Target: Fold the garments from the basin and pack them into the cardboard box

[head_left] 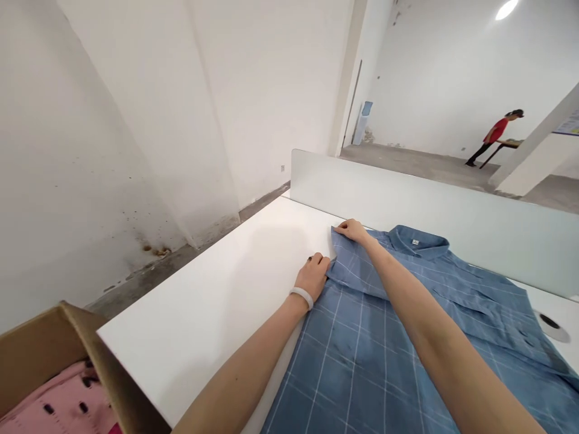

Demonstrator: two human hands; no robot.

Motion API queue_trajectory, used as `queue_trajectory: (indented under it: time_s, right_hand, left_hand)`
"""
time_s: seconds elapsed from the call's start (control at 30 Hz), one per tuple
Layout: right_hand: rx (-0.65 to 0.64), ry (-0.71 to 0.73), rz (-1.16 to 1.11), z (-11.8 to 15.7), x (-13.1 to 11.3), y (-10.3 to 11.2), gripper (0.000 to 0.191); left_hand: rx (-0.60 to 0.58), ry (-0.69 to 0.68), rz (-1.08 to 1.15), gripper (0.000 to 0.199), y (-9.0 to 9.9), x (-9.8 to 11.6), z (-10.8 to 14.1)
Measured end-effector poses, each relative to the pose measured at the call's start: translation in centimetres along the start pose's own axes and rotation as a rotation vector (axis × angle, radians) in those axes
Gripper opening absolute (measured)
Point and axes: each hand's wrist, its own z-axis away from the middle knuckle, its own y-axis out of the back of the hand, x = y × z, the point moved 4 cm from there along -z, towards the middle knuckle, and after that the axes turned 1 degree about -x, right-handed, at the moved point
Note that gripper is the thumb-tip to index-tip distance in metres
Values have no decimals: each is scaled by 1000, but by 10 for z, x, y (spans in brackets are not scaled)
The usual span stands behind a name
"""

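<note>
Near the surface's (217, 313) far edge, the open left hand (312, 276) pins the blue checked shirt (357, 361) flat while the unclenched right hand (353, 230) smooths its folded flap (357, 268) square.

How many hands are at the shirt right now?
2: the left hand at the folded edge of the blue shirt, the right hand on that fold's far corner.

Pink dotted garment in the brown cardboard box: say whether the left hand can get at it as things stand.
Likely yes, with a long stretch back: the white tabletop lies between the left hand and the pink dotted garment, though the brown cardboard box's raised wall stands before it.
</note>
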Motion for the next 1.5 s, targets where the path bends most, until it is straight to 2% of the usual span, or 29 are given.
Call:
queue_trajectory:
  time_s: [0.07,0.17,0.27,0.37,0.43,0.53,0.7,0.8,0.87,1.0,1.13,1.2,1.27,1.33,1.4,1.5]
  right_hand:
    - [26,-14,-17,-4,2,2,18]
    - [128,-99,-14,-5,10,10,23]
    - [188,-168,-4,-1,15,8,25]
    - [201,-124,-7,8,21,3,26]
    - [220,-86,-2,20,33,9,31]
    - [243,-99,41,51,73,37,36]
    - [210,-268,149,136,175,111,27]
    - [128,-370,186,189,230,141,23]
    - [31,-424,184,218,257,150,27]
    - [-134,-485,68,256,287,151,45]
    - [-129,-563,2,277,303,154,63]
    - [-153,-590,-27,284,310,154,59]
    - [-166,-607,-106,288,313,153,46]
    - [-78,-626,-256,287,312,155,37]
    - [109,-635,-401,280,309,161,36]
    - [401,-616,-366,270,308,178,36]
  left_hand:
    - [-8,-2,19,24,0,0,1]
    - [-18,0,37,24,2,2,2]
    - [-29,9,30,23,3,5,2]
    - [-33,34,13,21,3,4,2]
    - [-24,41,0,20,3,2,1]
    - [-11,31,-21,19,1,1,-1]
    - [13,21,-49,18,0,-2,-3]
    - [28,18,-60,17,0,-1,-4]
    - [34,18,-65,17,1,-1,-5]
    - [33,14,-74,16,2,1,-5]
    - [37,5,-89,14,3,2,-7]
    - [37,0,-94,13,3,3,-7]
    - [33,0,-101,13,2,3,-8]
    - [30,-4,-111,13,2,2,-9]
    - [33,-8,-118,12,1,2,-10]
    - [40,-3,-129,10,0,1,-10]
